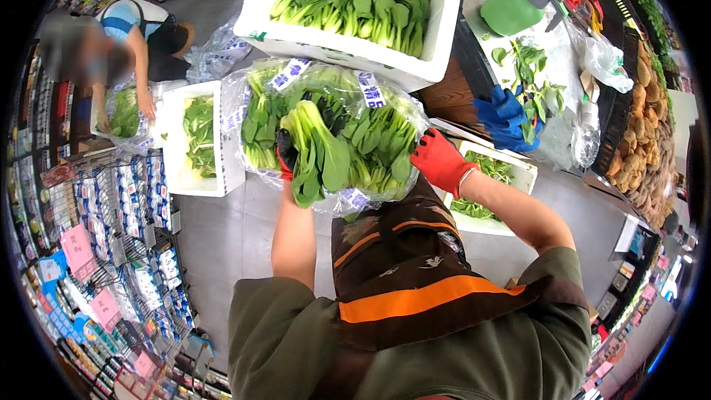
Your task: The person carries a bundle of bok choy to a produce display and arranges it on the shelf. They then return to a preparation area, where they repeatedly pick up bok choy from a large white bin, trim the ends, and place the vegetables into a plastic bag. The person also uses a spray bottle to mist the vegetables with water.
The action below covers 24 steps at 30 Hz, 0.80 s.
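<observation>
My left hand [285, 159], in a red glove with a black palm, is closed around a bunch of bok choy [315, 150] held over an opened clear plastic bag [370, 92]. The leaves of this bunch hang toward me, and part of the hand is hidden by its stalks. Inside the bag lie many more leafy greens [378, 141]. At the bag's right edge, my right hand [442, 161] has its red-gloved fingers curled onto the plastic. Beyond the bag stands a white foam box [433, 67] with bok choy [355, 11] stacked in rows.
Left of the bag is a white foam box [231, 170] of greens; another box [527, 178] sits low at right. A counter holds a green spray bottle [511, 9], blue gloves [507, 118] and loose leaves. A person [141, 37] crouches at far left, hands at a bag of greens.
</observation>
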Motion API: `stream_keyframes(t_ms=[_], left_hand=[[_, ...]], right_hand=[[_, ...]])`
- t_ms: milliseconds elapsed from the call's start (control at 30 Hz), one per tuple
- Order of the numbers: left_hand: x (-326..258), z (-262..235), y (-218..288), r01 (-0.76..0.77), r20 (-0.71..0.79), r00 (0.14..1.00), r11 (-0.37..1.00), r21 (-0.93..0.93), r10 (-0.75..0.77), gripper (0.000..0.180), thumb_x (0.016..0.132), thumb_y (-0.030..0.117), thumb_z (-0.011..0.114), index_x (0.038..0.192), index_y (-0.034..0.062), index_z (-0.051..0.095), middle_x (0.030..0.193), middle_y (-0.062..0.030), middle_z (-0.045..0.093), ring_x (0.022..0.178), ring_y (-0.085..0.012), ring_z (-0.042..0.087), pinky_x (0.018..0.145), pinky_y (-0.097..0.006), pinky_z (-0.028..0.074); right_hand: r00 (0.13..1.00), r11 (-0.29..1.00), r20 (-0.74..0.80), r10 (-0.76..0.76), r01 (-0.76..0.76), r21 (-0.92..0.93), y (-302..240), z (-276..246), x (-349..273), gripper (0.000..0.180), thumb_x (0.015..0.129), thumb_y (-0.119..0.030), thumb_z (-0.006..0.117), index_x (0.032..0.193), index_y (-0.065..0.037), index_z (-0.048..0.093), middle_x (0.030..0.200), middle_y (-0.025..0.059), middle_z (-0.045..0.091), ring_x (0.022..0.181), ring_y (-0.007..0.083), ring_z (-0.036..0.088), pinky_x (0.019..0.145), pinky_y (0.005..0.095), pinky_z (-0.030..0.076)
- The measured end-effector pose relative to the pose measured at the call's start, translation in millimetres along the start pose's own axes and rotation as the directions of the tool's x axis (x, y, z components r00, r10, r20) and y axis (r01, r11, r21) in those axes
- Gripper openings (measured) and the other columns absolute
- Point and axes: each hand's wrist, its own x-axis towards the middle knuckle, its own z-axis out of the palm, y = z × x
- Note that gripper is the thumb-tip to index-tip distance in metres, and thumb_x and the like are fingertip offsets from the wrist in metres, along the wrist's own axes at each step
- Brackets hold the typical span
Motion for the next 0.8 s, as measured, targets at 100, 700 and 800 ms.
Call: stream_keyframes(t_ms=[100,700,800], left_hand=[[4,-3,0,0.073,0.136,0.989,0.992,-0.101,-0.059,0.043,0.095,0.04,0.05,0.128,0.0136,0.055,0.125,-0.0077,0.058,0.112,-0.0225,0.057,0.096,-0.039,0.047],[-5,94,6,0.1,-0.002,0.993,0.812,0.574,-0.121,0.041,0.087,0.01,0.06,0.127,0.0019,0.052,0.111,-0.009,0.063,0.097,-0.021,0.064,0.085,-0.033,0.052],[-5,105,3,0.136,0.003,0.986,0.805,0.578,-0.168,0.046,0.088,0.011,0.06,0.132,0.003,0.048,0.115,-0.0085,0.061,0.101,-0.0201,0.062,0.087,-0.033,0.052]], right_hand=[[0.998,1.0,0.061,0.014,-0.013,-0.023,-2,-2,3,0.012,0.075,-0.014,0.057,0.084,-0.011,0.063,0.084,0.0075,0.064,0.092,0.0277,0.056,0.093,0.0434,0.038],[0.824,-0.325,0.033,0.566,0.186,0.927,-27,-20,75,0.038,0.096,-0.023,0.055,0.128,-0.003,0.051,0.12,0.0079,0.059,0.106,0.0151,0.057,0.093,0.0303,0.046],[0.796,-0.412,0.117,0.593,0.175,0.894,-30,-38,79,0.036,0.096,-0.022,0.052,0.127,-0.004,0.052,0.118,0.0049,0.058,0.101,0.0144,0.057,0.086,0.03,0.048]])
